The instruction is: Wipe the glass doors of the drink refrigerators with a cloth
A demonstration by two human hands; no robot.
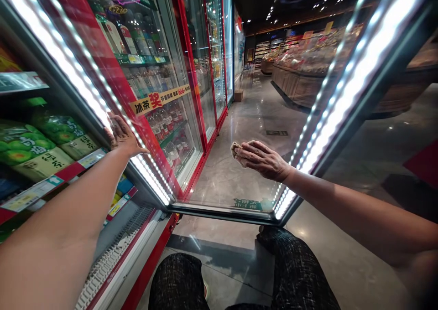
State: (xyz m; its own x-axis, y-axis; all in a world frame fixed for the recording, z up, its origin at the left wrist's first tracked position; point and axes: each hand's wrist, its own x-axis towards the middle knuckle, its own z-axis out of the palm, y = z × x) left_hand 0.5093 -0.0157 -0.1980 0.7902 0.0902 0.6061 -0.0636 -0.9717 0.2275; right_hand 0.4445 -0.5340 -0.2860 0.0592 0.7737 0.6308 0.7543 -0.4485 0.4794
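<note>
A glass cooler door (219, 214), with bright light strips down both sides, stands swung out in front of me. My right hand (262, 159) lies rather flat against the glass, pressing a small beige cloth (234, 149) under its fingers; most of the cloth is hidden by the hand. Over on the left, my left hand (121, 136) rests on the lit left side of the door frame (150, 175). Its fingers are spread and the thumb points right. A green decal (248, 204) sits low on the glass.
Left of me, open cooler shelves hold green fruit-printed packs (25, 141) above a white vent grille (116, 250). Red-framed coolers with bottles (167, 123) line the aisle beyond the glass. A wood-sided display (301, 82) stands back right. My knees (294, 264) are close beneath the door.
</note>
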